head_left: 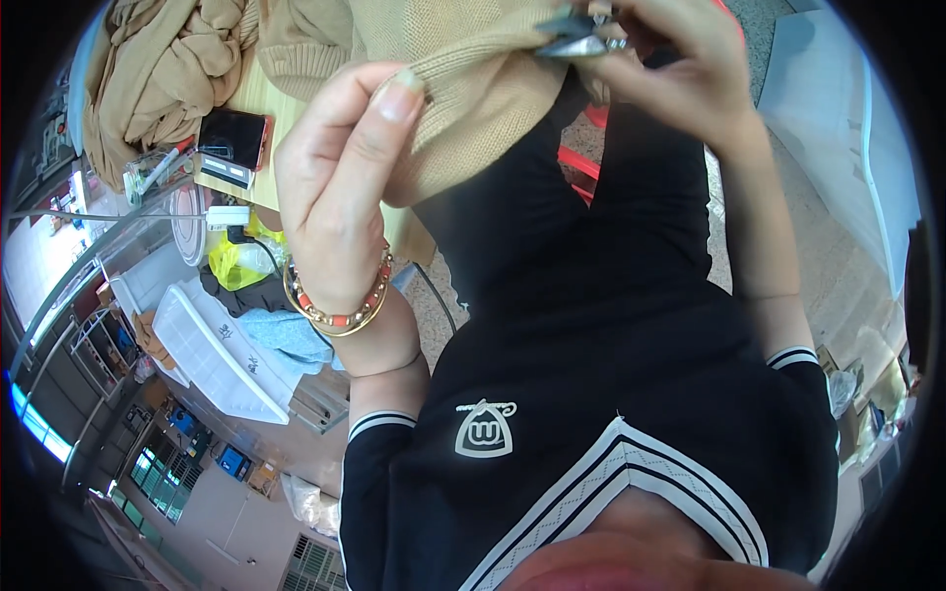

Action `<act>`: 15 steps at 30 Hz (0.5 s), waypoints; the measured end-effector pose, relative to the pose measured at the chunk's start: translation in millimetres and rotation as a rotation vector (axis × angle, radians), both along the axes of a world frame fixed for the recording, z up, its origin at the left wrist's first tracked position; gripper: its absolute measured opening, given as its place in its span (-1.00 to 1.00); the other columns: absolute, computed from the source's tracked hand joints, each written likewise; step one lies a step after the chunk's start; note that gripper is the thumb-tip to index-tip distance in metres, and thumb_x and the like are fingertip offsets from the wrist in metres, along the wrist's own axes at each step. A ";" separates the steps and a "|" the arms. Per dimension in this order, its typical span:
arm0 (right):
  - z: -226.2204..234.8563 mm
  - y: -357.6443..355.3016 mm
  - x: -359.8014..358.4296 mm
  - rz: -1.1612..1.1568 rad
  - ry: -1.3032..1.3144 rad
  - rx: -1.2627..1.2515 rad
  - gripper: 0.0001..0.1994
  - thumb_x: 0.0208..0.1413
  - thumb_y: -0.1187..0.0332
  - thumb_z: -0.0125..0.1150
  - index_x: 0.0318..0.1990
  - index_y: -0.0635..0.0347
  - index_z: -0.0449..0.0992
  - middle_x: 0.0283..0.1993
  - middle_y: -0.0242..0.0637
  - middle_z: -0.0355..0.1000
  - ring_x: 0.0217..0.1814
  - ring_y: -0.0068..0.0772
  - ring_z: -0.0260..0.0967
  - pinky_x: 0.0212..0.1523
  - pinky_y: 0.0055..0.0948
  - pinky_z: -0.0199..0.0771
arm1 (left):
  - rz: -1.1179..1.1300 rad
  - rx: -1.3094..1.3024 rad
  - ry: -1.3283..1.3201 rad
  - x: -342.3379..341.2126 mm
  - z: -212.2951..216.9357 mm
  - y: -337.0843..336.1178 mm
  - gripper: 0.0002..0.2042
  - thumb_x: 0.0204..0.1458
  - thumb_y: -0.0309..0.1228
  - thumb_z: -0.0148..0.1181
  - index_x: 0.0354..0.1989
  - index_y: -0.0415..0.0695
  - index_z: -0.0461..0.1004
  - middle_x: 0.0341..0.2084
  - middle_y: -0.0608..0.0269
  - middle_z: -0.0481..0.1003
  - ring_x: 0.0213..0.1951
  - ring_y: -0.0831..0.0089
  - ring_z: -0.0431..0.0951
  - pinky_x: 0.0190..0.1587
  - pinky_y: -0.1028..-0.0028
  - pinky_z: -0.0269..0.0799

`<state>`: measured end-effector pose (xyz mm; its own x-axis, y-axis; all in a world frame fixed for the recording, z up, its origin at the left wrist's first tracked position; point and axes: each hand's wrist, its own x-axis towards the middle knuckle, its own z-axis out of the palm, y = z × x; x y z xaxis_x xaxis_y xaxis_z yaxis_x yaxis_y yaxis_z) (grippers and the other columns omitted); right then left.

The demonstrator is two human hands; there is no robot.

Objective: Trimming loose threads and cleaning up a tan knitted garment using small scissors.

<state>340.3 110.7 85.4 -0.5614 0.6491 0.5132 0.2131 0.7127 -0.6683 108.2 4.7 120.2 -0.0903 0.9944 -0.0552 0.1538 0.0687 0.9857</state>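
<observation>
A tan knitted garment piece (pixel 483 123) stretches across the top middle, its ribbed edge raised in a fold. My left hand (pixel 340 172) pinches that edge between thumb and fingers; a beaded bracelet and a gold bangle circle the wrist. At the other end of the fold, my right hand (pixel 690 74) is closed around small metal thread snips (pixel 581 45). Their pointed blades lie against the knit at its edge. Whether the blades are parted is hard to make out. Part of the garment runs past the upper border of the view.
More tan knitwear (pixel 163 74) is heaped on the wooden table (pixel 271 108) at upper left. Near the table edge lie a dark phone (pixel 235 138) and pens (pixel 163 167). A white charger (pixel 229 217) hangs on a cable. White plastic bins (pixel 222 360) stand at left, a translucent one (pixel 823 128) at right.
</observation>
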 end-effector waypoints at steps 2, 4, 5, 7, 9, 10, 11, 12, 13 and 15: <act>15.2 8.4 1.1 -0.052 -0.032 0.179 -0.62 -0.13 0.52 0.41 -0.06 0.28 0.58 -0.19 -0.19 0.51 -0.21 -0.34 0.46 -0.18 -0.49 0.45 | -0.038 -0.100 -0.169 -9.6 1.3 -2.9 -0.70 0.26 -0.42 0.10 0.03 -0.40 0.48 -0.24 0.19 0.58 -0.18 0.56 0.54 -0.04 0.61 0.39; 19.1 12.2 -13.0 -0.125 0.066 0.223 -0.56 -0.12 0.51 0.43 0.01 0.28 0.54 -0.18 -0.20 0.47 -0.19 -0.37 0.43 -0.18 -0.54 0.42 | 0.027 -0.075 -0.175 -7.9 -1.9 -2.3 -0.71 0.25 -0.44 0.10 0.05 -0.40 0.47 -0.18 0.14 0.58 -0.12 0.52 0.55 0.02 0.57 0.39; 14.6 12.6 -18.2 -0.127 0.064 0.187 -0.50 -0.09 0.46 0.46 0.08 0.27 0.51 -0.18 -0.23 0.42 -0.15 -0.37 0.39 -0.18 -0.53 0.40 | 0.101 -0.049 -0.182 -8.1 -4.3 -3.5 -0.71 0.25 -0.46 0.09 0.06 -0.41 0.47 -0.11 0.08 0.58 -0.06 0.48 0.55 0.09 0.53 0.38; 14.7 -3.6 -28.1 -0.011 0.296 -0.215 -0.49 -0.05 0.44 0.46 0.12 0.26 0.50 -0.20 -0.27 0.40 -0.16 -0.39 0.36 -0.21 -0.52 0.37 | 0.147 -0.030 -0.166 -11.5 -10.7 -5.2 -0.71 0.25 -0.50 0.08 0.07 -0.42 0.45 -0.04 0.02 0.56 0.01 0.42 0.55 0.15 0.48 0.36; 25.0 -14.5 -22.1 0.019 0.160 -0.109 -0.54 0.00 0.45 0.44 0.10 0.26 0.53 -0.21 -0.28 0.40 -0.19 -0.48 0.32 -0.27 -0.60 0.30 | 0.145 -0.021 -0.222 -13.1 -14.1 -5.3 -0.71 0.25 -0.50 0.09 0.07 -0.42 0.46 -0.04 0.03 0.56 0.00 0.42 0.55 0.14 0.48 0.36; 27.7 -20.3 -22.0 0.062 0.176 -0.179 -0.56 0.00 0.45 0.43 0.09 0.25 0.54 -0.22 -0.28 0.40 -0.21 -0.51 0.32 -0.29 -0.62 0.28 | 0.164 -0.031 -0.213 -11.1 -13.1 -4.7 -0.71 0.25 -0.49 0.09 0.06 -0.42 0.46 -0.04 0.03 0.56 0.00 0.42 0.55 0.14 0.48 0.36; 29.4 -26.4 -23.9 0.050 0.122 -0.195 -0.60 0.01 0.44 0.43 0.06 0.25 0.57 -0.23 -0.29 0.40 -0.24 -0.51 0.32 -0.30 -0.61 0.29 | 0.168 -0.034 -0.211 -5.7 -11.5 -4.0 -0.71 0.25 -0.49 0.09 0.06 -0.42 0.46 -0.04 0.03 0.56 0.00 0.42 0.55 0.14 0.48 0.36; 32.0 -28.0 -27.0 0.066 0.070 -0.320 -0.60 0.01 0.44 0.43 0.05 0.24 0.58 -0.23 -0.29 0.40 -0.26 -0.49 0.32 -0.31 -0.60 0.29 | 0.202 -0.010 -0.218 1.1 -10.0 -3.3 -0.72 0.26 -0.42 0.11 0.00 -0.40 0.49 -0.19 0.21 0.55 -0.14 0.58 0.49 -0.02 0.61 0.32; 35.9 -27.9 -28.4 0.077 0.016 -0.441 -0.60 0.00 0.44 0.43 0.05 0.24 0.58 -0.24 -0.29 0.40 -0.28 -0.47 0.32 -0.32 -0.59 0.30 | 0.230 0.016 -0.226 4.5 -8.3 -1.7 -0.71 0.26 -0.35 0.13 -0.06 -0.37 0.53 -0.33 0.40 0.53 -0.29 0.75 0.43 -0.17 0.74 0.27; 33.0 -33.5 -29.2 0.090 0.086 -0.232 -0.60 -0.02 0.45 0.43 0.04 0.20 0.59 -0.27 -0.32 0.38 -0.30 -0.43 0.33 -0.33 -0.57 0.31 | 0.199 0.019 -0.192 -0.4 -8.5 -1.7 -0.72 0.27 -0.35 0.12 -0.07 -0.37 0.53 -0.32 0.39 0.54 -0.27 0.74 0.43 -0.16 0.73 0.28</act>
